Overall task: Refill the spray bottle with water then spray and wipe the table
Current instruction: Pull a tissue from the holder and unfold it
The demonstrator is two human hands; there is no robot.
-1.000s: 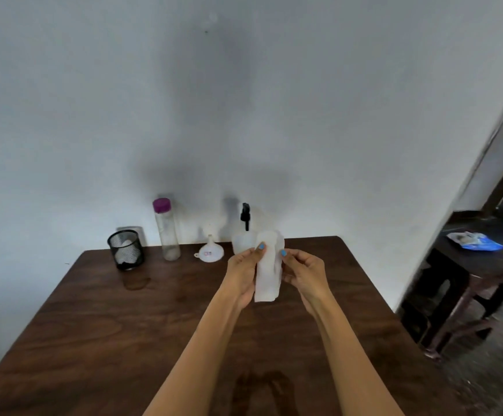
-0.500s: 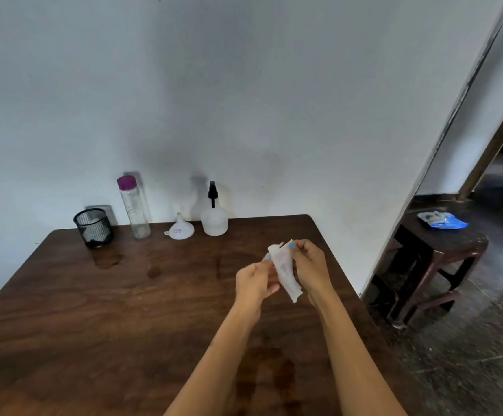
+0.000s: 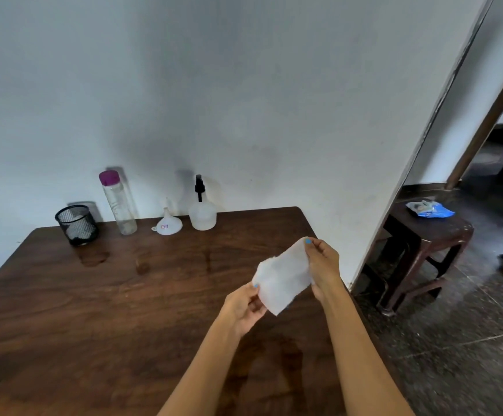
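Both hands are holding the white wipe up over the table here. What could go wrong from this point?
1. The wipe is pinched only at its edges by the left hand and right hand; this thin sheet might tear or slip.
2. A wide wiping sweep toward the back could knock the spray bottle, funnel or tall bottle standing along the wall.
3. Wet patches on the table may get missed.
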